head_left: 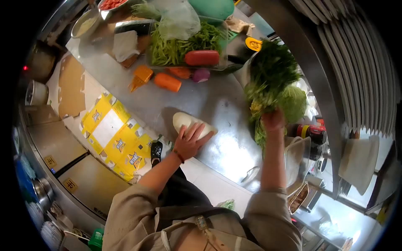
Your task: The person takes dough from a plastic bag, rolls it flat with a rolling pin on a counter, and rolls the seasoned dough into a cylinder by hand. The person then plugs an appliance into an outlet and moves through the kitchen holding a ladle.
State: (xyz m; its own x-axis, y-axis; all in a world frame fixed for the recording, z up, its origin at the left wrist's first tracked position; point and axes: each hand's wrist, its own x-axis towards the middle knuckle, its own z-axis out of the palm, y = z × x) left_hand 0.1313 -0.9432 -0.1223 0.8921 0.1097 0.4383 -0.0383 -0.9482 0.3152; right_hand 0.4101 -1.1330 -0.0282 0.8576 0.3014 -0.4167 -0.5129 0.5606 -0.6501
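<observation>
Steel-grey is most of what reaches me through the head view, my only one: a tabletop (230, 100) whose near edge runs slantwise and whose right edge I cannot follow under the clutter.

Near that near edge lies a white vegetable (181, 120), long and stout, its middle hidden by the left hand (188, 140). I see those fingers spread apart over its top, thumb held away from them; how firmly they press, I cannot tell.

Toward the tabletop's right edge, the right hand (274, 119) is at the lower end of a bunch of leafy greens (272, 71). The leaves swallow its fingertips, so I can't say whether they are clamped on stems or apart. Just beside it a round cabbage (293, 102) shows only in part.

Toward the far edge, a clear tray (167, 67) carries cut green strips (165, 48) and a red cylinder (202, 57) (sausage-like, though I can't make out its wrapping). A plastic bag (178, 21) covers some strips. Before the tray sit a carrot piece (167, 82) and something purple (201, 75), too blurred to name surely. The lens's dark rim cuts off the stacked plates (356, 62).
</observation>
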